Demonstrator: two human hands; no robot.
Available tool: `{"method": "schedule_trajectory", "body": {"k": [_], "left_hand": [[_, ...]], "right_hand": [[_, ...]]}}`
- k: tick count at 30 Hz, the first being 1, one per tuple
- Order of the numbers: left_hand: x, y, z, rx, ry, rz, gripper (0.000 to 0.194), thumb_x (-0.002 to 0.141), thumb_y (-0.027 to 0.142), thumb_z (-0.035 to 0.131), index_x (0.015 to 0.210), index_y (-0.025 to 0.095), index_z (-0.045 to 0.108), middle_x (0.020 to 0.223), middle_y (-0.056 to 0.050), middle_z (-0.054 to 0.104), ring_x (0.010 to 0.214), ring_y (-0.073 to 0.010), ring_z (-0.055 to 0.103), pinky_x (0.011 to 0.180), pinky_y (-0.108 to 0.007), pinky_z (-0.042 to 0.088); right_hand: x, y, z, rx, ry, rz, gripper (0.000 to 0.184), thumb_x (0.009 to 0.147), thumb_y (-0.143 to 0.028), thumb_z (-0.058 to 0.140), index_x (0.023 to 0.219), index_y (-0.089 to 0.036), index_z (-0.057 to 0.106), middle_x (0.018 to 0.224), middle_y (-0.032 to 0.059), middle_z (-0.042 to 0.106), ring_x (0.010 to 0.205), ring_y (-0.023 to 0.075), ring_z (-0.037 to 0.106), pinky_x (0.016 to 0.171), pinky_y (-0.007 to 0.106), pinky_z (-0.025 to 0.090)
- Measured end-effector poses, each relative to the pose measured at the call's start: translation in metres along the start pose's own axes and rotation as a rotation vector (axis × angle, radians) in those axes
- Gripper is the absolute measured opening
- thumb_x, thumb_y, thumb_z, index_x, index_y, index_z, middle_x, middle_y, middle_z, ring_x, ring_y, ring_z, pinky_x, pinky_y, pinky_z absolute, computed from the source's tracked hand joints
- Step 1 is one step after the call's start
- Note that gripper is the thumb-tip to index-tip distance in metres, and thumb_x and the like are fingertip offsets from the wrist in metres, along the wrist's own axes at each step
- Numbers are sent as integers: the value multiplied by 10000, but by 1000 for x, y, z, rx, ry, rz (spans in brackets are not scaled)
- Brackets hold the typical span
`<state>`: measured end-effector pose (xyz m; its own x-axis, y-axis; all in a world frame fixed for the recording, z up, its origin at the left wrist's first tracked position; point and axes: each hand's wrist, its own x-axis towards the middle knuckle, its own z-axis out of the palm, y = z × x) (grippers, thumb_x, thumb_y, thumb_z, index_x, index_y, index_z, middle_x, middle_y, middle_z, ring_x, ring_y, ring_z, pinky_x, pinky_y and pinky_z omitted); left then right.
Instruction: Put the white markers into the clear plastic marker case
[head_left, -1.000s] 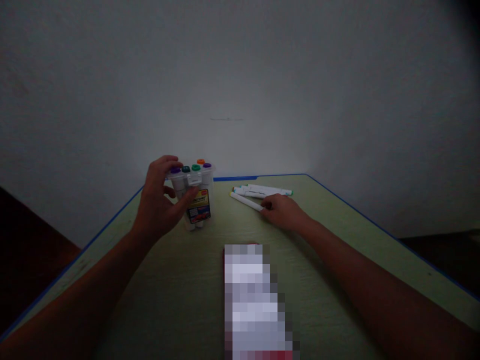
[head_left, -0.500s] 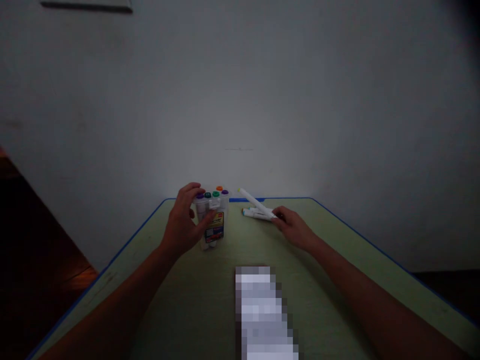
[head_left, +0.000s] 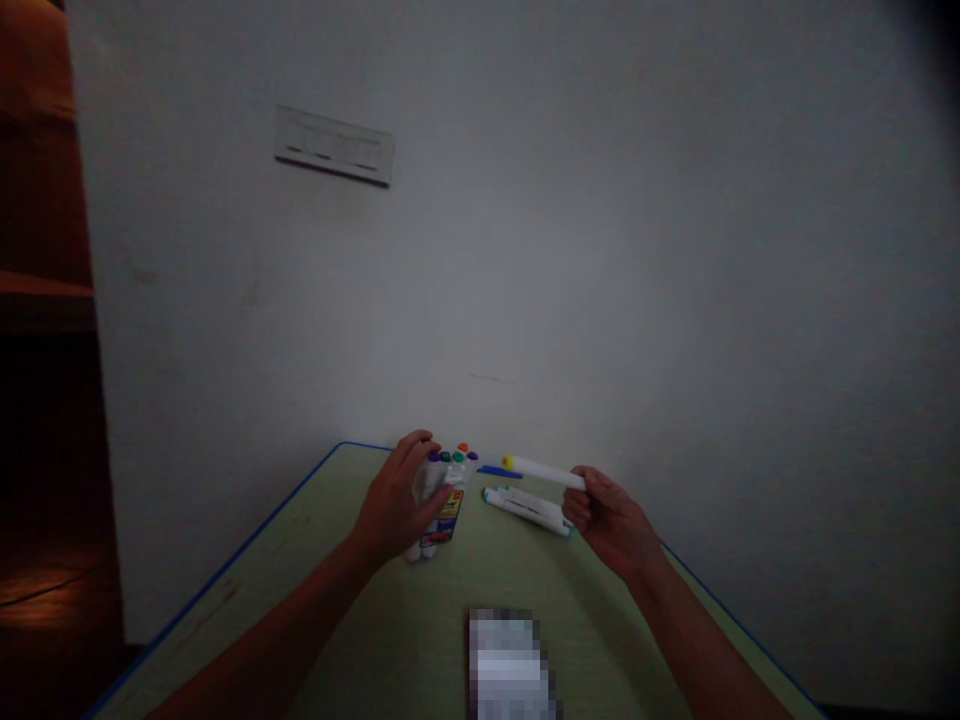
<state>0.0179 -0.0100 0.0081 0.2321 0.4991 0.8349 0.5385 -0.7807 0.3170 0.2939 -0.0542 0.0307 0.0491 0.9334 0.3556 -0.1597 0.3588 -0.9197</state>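
Note:
My left hand (head_left: 397,505) is wrapped round a clear marker case (head_left: 444,495) that stands on the green table (head_left: 315,560). Several markers with purple, green and orange caps stick up out of the case. My right hand (head_left: 611,518) pinches one end of a white marker with a yellow tip (head_left: 540,469) and holds it level above the table, tip pointing left toward the case. Under it, a few more white markers (head_left: 526,506) lie flat on the table.
The table has a blue edge and stands against a pale wall (head_left: 600,250). A white switch plate (head_left: 334,147) is mounted high on the wall. A blurred-out rectangular item (head_left: 511,665) lies near me. Dark wooden shelving (head_left: 45,300) is at the left.
My right hand has lifted the yellow-tipped marker off the loose pile and raised it level above the table. The view has tilted up. My left hand stays on the case.

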Motion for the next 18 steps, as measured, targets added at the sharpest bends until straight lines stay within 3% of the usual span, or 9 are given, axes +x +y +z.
{"method": "schedule_trajectory", "body": {"k": [4, 9, 13, 18], "left_hand": [[-1, -2, 2, 0, 17, 1, 396, 787, 251, 569, 1155, 187, 438, 1265, -154, 475, 1170, -272, 494, 936, -451, 475], [-2, -5, 4, -5, 24, 8, 489, 785, 265, 577, 1225, 181, 383, 1268, -160, 477, 1202, -272, 470, 1009, -465, 418], [-2, -3, 4, -21, 16, -12, 517, 781, 264, 581, 1244, 190, 362, 1272, -151, 478, 1209, -270, 466, 1024, -461, 407], [-3, -2, 3, -32, 5, -26, 551, 783, 272, 588, 1280, 203, 360, 1308, -136, 457, 1224, -263, 452, 1024, -443, 412]], "right_hand": [[29, -55, 14, -83, 18, -123, 274, 643, -417, 706, 672, -198, 543, 537, -53, 373, 469, 89, 358, 441, 245, 277], [69, -123, 60, -370, -123, -154, 261, 586, -341, 745, 649, -159, 569, 503, -44, 464, 451, 74, 396, 439, 238, 285], [86, -136, 85, -522, -211, -137, 256, 579, -328, 731, 645, -153, 557, 462, -49, 475, 414, 66, 391, 430, 234, 275], [93, -121, 84, -498, -211, -27, 218, 592, -302, 679, 658, -153, 535, 476, -37, 500, 419, 76, 423, 437, 234, 300]]}}
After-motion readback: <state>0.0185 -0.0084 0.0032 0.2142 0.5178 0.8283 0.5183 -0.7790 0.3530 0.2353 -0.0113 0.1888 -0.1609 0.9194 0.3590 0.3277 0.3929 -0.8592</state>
